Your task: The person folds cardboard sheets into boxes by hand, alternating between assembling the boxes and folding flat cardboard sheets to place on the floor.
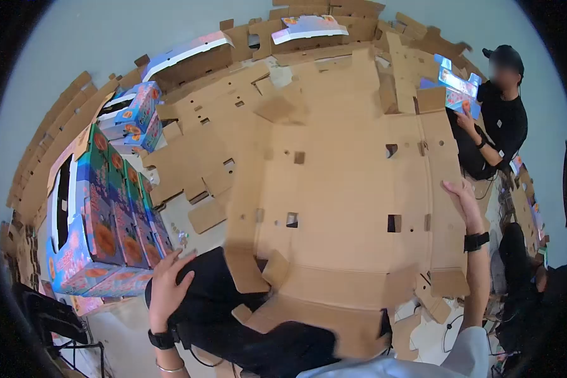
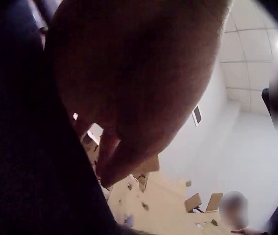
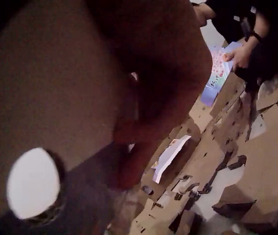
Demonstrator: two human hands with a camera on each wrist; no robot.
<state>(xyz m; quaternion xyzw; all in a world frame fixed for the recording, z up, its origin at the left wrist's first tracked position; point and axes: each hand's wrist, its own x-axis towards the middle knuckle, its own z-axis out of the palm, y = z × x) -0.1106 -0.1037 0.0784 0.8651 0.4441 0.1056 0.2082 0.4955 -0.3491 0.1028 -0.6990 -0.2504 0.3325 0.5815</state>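
Note:
A large unfolded cardboard sheet (image 1: pixel 340 189) with square cutouts and bent flaps spans the middle of the head view, its lower flaps over the wearer's dark-clothed lap. At its right edge my right hand (image 1: pixel 465 205) holds the board, some fingers hidden. The right wrist view shows this hand (image 3: pixel 153 98) dark against a brown board (image 3: pixel 55 93) with a bright round hole. My left hand (image 1: pixel 169 286) rests with spread fingers on the dark knee, away from the sheet; in the left wrist view this hand (image 2: pixel 134 88) is close and shadowed beside dark cloth.
Printed colourful boxes (image 1: pixel 107 233) stand at the left, with smaller ones (image 1: pixel 132 116) behind. Flat cardboard (image 1: pixel 201 138) covers the surface beyond. At the right a person in black (image 1: pixel 504 120) holds a printed carton (image 1: pixel 457 88). A black chair (image 1: pixel 50 315) is at lower left.

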